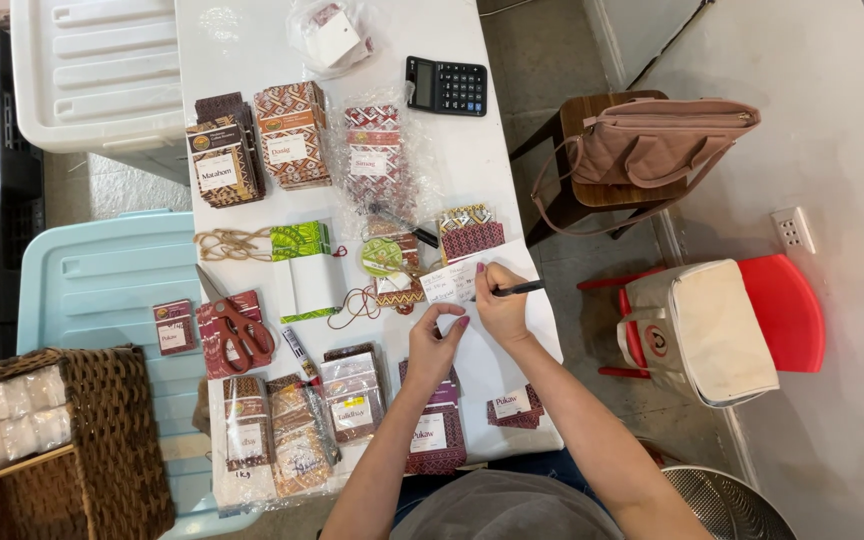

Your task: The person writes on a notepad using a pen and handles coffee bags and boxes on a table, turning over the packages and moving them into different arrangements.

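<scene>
Right hand (501,305) pinched shut around a black pen (514,290), tip down on a small white paper label (449,283) lying near the right edge of the white table (497,170). Left hand (434,345) sits just beside it, thumb and forefinger curled towards each other in a loose ring, holding nothing that can be made out, fingertips close to the label's lower edge. Open room is thin here: bare white table shows only in a strip under the right wrist and up towards the black calculator (447,86) at the far end. Crowding the label from above is a woven pouch (471,233) in red and yellow pattern; to its left, a round green tape roll (383,256) and a loop of red cord (354,306). Glossy clear sleeves wrap flat patterned fabric packets (354,395) along the near edge, right up to the table's lip. Red-handled scissors (243,335) lie on a maroon card at the left edge. Off the table: a coarse wicker basket (112,440) lower left, a soft pink leather handbag (652,145) on a wooden stool to the right
</scene>
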